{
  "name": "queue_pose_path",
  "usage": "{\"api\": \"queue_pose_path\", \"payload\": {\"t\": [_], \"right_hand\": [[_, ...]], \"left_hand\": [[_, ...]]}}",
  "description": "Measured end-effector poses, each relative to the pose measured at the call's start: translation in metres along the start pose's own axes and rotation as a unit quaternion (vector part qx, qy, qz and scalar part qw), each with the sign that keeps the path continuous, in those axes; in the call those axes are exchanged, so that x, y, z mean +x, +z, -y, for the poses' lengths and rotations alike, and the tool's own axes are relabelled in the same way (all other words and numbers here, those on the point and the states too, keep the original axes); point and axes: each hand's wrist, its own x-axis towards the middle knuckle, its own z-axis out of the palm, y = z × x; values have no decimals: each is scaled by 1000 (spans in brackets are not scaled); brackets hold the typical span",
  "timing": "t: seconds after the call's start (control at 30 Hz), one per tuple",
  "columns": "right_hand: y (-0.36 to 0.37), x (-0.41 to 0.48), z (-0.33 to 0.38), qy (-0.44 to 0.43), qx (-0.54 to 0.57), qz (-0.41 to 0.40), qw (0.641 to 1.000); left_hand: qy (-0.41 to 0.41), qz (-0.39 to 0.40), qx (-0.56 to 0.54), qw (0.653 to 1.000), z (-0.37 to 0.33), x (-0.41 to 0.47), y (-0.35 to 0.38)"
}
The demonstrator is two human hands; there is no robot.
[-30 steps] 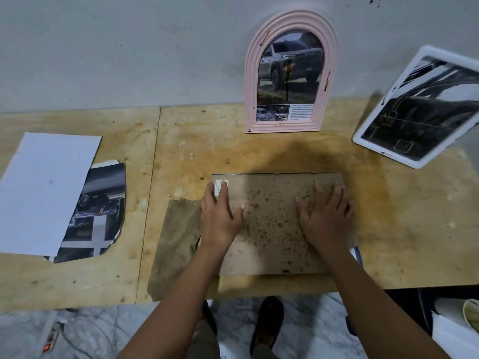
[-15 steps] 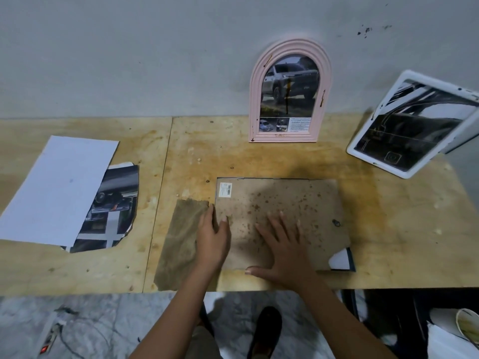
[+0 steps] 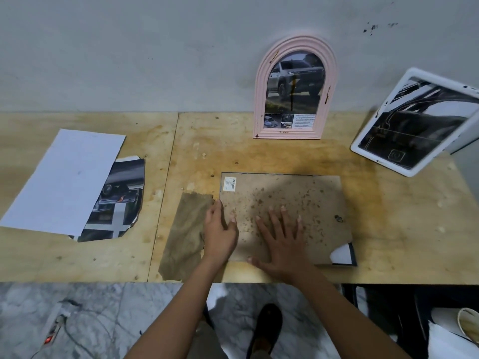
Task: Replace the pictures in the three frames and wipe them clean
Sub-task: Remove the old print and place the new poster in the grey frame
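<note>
A rectangular frame lies face down on the wooden table (image 3: 388,229), its brown spotted backing board (image 3: 298,198) up; the board's near right corner is broken and shows white. My left hand (image 3: 220,229) rests at the board's left edge. My right hand (image 3: 282,242) lies flat on the board with fingers spread. A brown cloth (image 3: 186,234) lies just left of the frame. A pink arched frame (image 3: 295,86) with a car picture leans on the wall. A white frame (image 3: 420,120) leans at the right. A cut car picture (image 3: 119,203) lies partly under a white sheet (image 3: 67,180) at the left.
The table's front edge runs just below my hands, with marble floor, a power strip (image 3: 51,335) and a shoe (image 3: 267,325) beneath. A paper cup (image 3: 469,325) and white paper sit low at the far right. The grey wall stands behind the table.
My right hand slid from the board's right side to its near middle. My left hand shifted from on the board to its left edge. The view has tilted upward.
</note>
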Motion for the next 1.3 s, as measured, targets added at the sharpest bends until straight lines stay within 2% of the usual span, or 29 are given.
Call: {"api": "queue_pose_path", "payload": {"t": [0.23, 0.43, 0.67, 0.73, 0.87, 1.0, 1.1, 1.3], "right_hand": [[-5, 2, 1, 20, 30, -12, 999], [-3, 4, 8, 49, 28, 32, 998], [-7, 7, 12, 66, 40, 55, 996], [-7, 7, 10, 55, 38, 53, 996], [-15, 1, -3, 52, 85, 14, 995], [-17, -9, -35, 175, 114, -95, 973], [-16, -15, -55, 241, 95, -73, 963], [-9, -12, -63, 238, 79, -26, 968]], "left_hand": [[3, 64, 29, 998, 9, -2, -20], [-37, 26, -121, 992, 17, -16, -24], [-44, 7, -137, 990, 21, -14, -18], [-26, 11, -103, 994, 19, -14, -18], [30, 26, 52, 998, 6, -12, -17], [145, 29, 182, 972, -5, 2, 0], [167, 31, 281, 944, 2, 11, 17], [186, -7, 372, 909, 20, 12, 30]]}}
